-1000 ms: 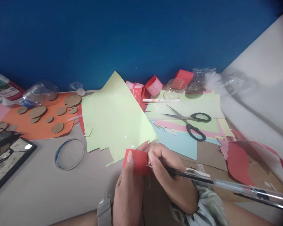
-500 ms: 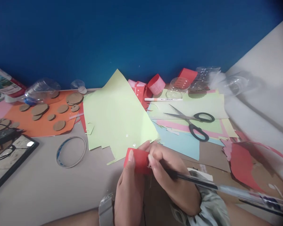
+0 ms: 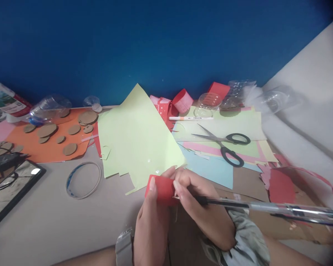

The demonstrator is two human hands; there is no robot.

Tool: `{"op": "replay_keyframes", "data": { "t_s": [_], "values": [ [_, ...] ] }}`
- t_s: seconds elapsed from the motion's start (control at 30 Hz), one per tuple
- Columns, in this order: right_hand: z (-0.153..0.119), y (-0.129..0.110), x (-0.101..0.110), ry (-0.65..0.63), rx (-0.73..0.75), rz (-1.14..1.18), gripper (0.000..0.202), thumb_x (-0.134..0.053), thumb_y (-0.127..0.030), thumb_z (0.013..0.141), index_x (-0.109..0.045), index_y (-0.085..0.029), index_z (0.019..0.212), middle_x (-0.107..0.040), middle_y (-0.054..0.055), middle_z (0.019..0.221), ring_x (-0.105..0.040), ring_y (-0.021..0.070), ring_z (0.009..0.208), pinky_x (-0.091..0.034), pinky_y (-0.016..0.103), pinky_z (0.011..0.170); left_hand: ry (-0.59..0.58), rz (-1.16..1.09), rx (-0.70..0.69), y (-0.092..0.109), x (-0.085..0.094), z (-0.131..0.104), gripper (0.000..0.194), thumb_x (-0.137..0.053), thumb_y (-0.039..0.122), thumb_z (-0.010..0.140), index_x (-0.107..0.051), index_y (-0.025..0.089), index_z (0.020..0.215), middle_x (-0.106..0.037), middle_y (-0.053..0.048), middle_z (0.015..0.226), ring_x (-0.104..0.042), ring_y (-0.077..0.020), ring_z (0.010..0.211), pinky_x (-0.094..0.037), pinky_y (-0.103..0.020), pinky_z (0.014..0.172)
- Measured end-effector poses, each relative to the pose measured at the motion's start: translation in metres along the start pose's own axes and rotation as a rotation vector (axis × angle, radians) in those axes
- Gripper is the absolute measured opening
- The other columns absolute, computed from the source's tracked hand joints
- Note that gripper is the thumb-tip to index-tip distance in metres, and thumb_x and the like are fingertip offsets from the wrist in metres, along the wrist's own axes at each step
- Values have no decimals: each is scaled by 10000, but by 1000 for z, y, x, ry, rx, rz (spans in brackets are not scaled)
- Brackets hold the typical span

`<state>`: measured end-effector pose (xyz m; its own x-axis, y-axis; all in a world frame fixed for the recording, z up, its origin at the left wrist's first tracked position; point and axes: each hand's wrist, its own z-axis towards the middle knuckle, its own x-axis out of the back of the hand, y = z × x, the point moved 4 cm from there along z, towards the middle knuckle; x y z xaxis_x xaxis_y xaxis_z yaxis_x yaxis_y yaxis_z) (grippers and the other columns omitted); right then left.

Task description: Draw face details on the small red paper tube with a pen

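Observation:
Between my hands, low in the middle of the head view, is a small piece of red paper (image 3: 164,189). My left hand (image 3: 151,218) grips its left side, thumb on the front face. In my right hand (image 3: 198,199) is a pen (image 3: 238,204) with a clear barrel, which runs off to the right. The pen's tip lies at the lower right edge of the red paper, and my right fingertips touch that edge too. Just beyond my hands lies a large pale green sheet (image 3: 138,133) with a notched lower edge.
Black-handled scissors (image 3: 224,142) lie on stacked coloured paper, below a white marker (image 3: 191,118). A tape ring (image 3: 83,180) and a dark-edged tablet-like device (image 3: 13,192) are at left. Cardboard discs (image 3: 47,130) rest on orange paper (image 3: 52,147). Behind stands a blue wall (image 3: 155,44).
The pen's far end has swung upward, so the pen lies closer to level. My hands and the red paper have hardly moved.

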<state>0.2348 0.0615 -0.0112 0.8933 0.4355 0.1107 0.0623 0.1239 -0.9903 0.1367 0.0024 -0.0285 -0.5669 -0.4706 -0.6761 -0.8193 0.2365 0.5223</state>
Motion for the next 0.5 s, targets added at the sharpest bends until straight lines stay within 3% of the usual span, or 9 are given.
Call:
{"op": "replay_keyframes", "data": {
  "t_s": [0.17,0.5],
  "values": [
    [0,-2,2,29,3,-11,363,-491,-359,1133,-474,-249,787,-487,-20,770,-473,171,692,-395,315,646,-21,-18,18,0,-1,1,452,-493,503,1119,-865,256,1190,-802,-59,1433,-635,-344,1492,-464,-510,1306],
    [0,-2,1,16,-21,-13,360,-498,-329,1115,-452,-253,766,-424,-43,698,-420,163,643,-366,311,612,-20,-15,28,1,-1,1,459,-497,522,1114,-859,255,1204,-808,-50,1425,-614,-344,1511,-429,-504,1322]
  ]
}}
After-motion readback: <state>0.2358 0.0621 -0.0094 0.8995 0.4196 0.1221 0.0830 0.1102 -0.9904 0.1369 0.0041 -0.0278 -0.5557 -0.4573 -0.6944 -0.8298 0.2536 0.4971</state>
